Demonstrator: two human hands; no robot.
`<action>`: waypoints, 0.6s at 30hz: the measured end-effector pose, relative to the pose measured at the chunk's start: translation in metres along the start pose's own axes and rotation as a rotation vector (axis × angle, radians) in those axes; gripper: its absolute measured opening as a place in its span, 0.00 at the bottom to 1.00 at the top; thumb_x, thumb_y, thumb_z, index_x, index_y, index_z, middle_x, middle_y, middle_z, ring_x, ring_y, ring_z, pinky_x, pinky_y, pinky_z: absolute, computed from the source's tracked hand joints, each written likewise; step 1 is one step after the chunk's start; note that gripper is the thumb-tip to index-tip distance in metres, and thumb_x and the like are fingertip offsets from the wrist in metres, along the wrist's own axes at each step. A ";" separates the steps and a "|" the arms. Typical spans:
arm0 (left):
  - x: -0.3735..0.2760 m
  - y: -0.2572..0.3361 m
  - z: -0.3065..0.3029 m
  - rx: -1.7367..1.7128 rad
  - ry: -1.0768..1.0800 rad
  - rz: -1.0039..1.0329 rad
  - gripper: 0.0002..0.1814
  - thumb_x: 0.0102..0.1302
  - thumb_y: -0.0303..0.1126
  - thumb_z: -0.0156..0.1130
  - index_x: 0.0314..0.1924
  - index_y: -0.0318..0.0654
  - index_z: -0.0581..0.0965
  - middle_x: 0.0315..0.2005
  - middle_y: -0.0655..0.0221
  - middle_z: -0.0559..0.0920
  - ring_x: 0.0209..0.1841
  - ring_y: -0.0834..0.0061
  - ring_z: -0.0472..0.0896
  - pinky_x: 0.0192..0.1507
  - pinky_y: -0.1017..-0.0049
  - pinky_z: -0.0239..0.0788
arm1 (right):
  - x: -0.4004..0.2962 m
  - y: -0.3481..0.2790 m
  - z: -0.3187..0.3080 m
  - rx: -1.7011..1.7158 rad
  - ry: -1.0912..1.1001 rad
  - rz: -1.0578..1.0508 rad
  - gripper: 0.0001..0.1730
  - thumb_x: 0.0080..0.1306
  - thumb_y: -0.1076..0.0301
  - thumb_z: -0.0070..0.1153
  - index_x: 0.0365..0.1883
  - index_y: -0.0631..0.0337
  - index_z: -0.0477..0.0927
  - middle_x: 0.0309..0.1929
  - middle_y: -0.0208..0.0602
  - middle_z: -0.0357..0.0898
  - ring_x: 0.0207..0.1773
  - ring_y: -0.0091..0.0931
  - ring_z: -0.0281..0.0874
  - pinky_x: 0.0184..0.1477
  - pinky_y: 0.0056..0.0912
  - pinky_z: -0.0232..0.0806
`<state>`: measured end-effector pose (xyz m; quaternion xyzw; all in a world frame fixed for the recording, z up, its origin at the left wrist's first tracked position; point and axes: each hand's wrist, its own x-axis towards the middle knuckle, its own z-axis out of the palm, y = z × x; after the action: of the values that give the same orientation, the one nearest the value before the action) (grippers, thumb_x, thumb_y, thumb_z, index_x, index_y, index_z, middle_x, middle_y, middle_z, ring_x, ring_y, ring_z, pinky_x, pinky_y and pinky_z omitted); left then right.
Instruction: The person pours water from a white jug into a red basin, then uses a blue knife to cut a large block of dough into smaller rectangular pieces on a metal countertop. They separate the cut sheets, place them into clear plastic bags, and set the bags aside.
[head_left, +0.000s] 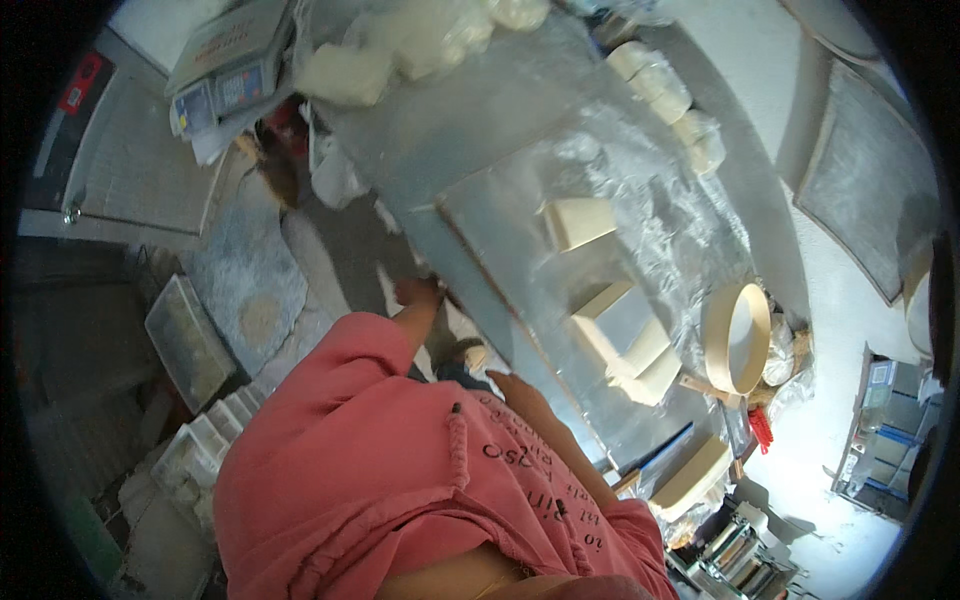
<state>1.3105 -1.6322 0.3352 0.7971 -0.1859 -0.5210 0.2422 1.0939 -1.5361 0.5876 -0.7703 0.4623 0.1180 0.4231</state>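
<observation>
My left hand (417, 291) hangs low beside the near edge of a metal worktable (420, 180). Its fingers are small and blurred here, so a grip is not clear. My right hand (517, 390) is close to my waist, at the same edge, with a bit of white material by its fingers; whether it holds that is unclear. On the floury metal sheet (517, 240) atop the table sits a folded block of pale dough (581, 223). Nearer lie bent, folded strips of dough (649, 367). A pale round hoop (712, 337) stands on its side beyond them.
Plastic-wrapped white rolls (652, 79) line the far side. Plastic bags with pale contents (420, 41) cover the left end. A long pale block (691, 476), a red brush (760, 431) and a roller machine (739, 555) are at right. A clear tub (190, 343) stands at left.
</observation>
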 end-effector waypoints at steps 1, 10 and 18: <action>0.006 0.019 -0.011 -0.002 0.129 0.079 0.15 0.63 0.42 0.51 0.40 0.39 0.75 0.42 0.56 0.78 0.43 0.60 0.77 0.45 0.60 0.64 | -0.007 0.016 0.000 0.178 0.029 -0.034 0.25 0.63 0.67 0.44 0.60 0.55 0.62 0.47 0.52 0.72 0.48 0.43 0.73 0.48 0.41 0.66; -0.109 0.090 -0.084 0.224 0.352 0.225 0.12 0.56 0.36 0.60 0.31 0.33 0.72 0.33 0.50 0.76 0.38 0.50 0.73 0.38 0.60 0.64 | -0.046 0.039 -0.062 0.256 0.106 -0.230 0.23 0.63 0.64 0.44 0.56 0.58 0.65 0.51 0.50 0.71 0.52 0.45 0.70 0.52 0.42 0.64; -0.105 0.000 -0.097 0.444 0.532 0.621 0.10 0.54 0.27 0.59 0.33 0.37 0.67 0.26 0.55 0.71 0.34 0.49 0.71 0.35 0.57 0.61 | -0.020 0.033 -0.075 0.149 0.104 -0.233 0.17 0.66 0.61 0.41 0.48 0.61 0.69 0.42 0.54 0.74 0.47 0.49 0.71 0.47 0.47 0.64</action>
<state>1.3588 -1.5557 0.4461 0.8423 -0.4542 -0.1487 0.2495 1.0409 -1.5883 0.6275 -0.7901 0.3986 -0.0065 0.4656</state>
